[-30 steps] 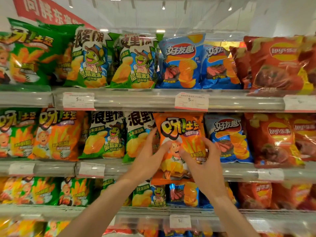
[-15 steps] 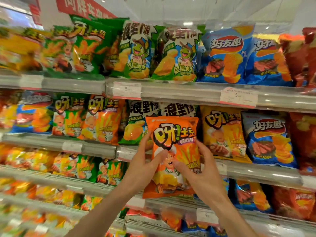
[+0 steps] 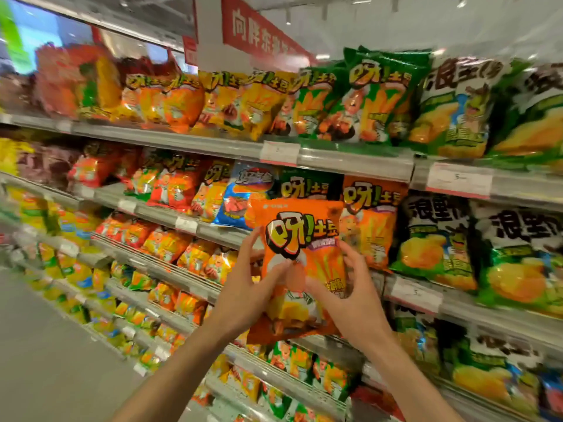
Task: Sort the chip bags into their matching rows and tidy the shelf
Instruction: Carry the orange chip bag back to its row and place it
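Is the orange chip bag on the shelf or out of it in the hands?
Out: the orange chip bag is upright, gripped by left hand and right hand.

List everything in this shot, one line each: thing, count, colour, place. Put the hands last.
Held chip bag: one, orange, in front of the middle shelf, gripped by both hands.
Orange chip bag on shelf: one, orange, middle shelf just behind and right of the held bag.
Blue chip bag: one, blue, middle shelf left of the held bag.
Green chip bags: at least two, green, top shelf right of centre.
Frog-print bags: several, green and white, middle and top shelves at right.
Other chip bags: many, orange, yellow and red, blurred, rows to the left.
Price tags: several, white, on the shelf rails.
Red sign: one, red, above the shelves.
Left hand: one, grips the bag's left edge.
Right hand: one, grips the bag's right side.
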A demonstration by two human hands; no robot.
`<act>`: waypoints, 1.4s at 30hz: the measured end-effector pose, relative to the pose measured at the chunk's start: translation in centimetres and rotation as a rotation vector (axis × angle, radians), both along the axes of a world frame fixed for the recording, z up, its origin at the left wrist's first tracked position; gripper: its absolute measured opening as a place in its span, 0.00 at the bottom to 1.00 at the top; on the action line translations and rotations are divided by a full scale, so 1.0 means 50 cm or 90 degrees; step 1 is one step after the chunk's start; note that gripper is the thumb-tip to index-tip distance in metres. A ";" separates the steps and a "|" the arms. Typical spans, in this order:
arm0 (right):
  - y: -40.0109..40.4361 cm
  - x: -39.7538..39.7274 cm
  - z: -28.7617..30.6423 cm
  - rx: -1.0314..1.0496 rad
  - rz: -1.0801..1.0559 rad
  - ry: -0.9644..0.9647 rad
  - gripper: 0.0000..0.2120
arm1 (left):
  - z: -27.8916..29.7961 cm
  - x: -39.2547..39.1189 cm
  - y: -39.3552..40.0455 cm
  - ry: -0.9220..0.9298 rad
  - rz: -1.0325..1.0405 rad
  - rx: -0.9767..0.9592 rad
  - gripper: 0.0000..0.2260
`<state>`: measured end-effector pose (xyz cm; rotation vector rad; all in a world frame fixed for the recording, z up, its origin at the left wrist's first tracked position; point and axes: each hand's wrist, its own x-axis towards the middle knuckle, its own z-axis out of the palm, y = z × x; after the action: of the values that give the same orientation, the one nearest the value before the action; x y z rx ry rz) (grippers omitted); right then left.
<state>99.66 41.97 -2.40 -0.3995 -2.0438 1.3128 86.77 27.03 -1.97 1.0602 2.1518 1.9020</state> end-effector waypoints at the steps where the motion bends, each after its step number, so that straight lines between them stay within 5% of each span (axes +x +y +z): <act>1: -0.024 -0.033 0.002 -0.005 0.017 -0.004 0.43 | 0.001 -0.024 -0.030 -0.005 0.012 0.001 0.33; 25: -0.332 -0.936 0.008 0.012 0.266 0.027 0.42 | 0.016 -0.784 -0.414 -0.013 0.229 0.009 0.34; 33: -0.389 -1.136 0.013 0.077 0.214 -0.004 0.41 | 0.006 -1.001 -0.464 -0.011 0.202 0.032 0.34; 42: -0.431 -1.237 0.015 0.128 -0.033 -0.023 0.42 | 0.001 -1.215 -0.442 -0.002 0.019 0.025 0.37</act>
<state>37.83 20.40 -1.63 -0.3853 -2.1566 1.0644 26.03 4.93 -1.92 1.0371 2.1498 1.9646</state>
